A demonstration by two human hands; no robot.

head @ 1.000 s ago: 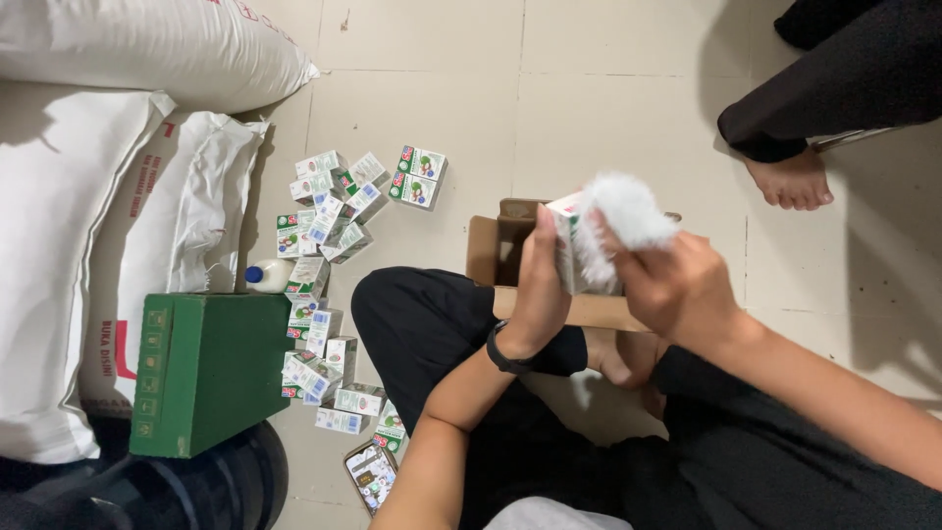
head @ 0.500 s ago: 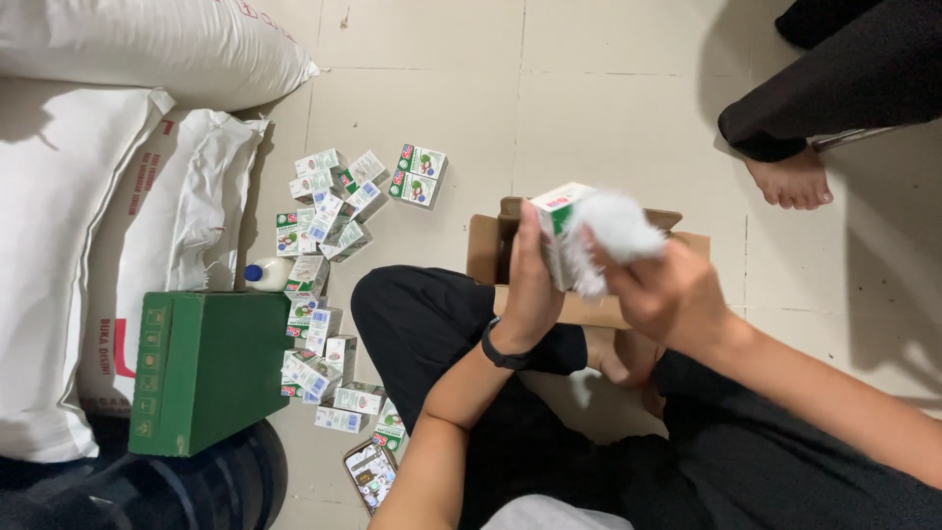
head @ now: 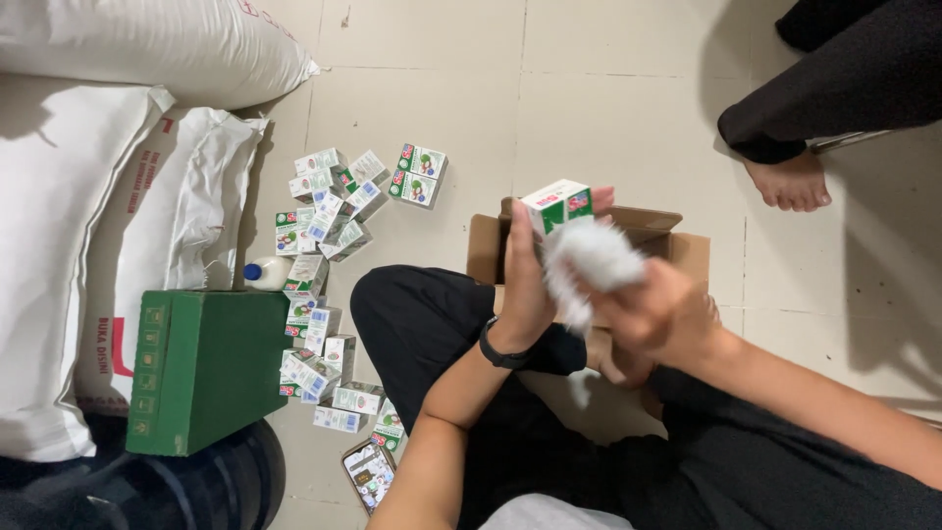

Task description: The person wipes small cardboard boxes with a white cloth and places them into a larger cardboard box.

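My left hand (head: 525, 285): grip clamped on small green-and-white carton (head: 556, 204). My right hand (head: 659, 316): grip closed on white cloth (head: 587, 263), touching carton, above open cardboard box (head: 677, 240).

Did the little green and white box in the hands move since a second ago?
Yes. The small box in the left hand has gone up and left in the picture, past the far edge of the cardboard box.

Head camera looks steeply down, probably seated.
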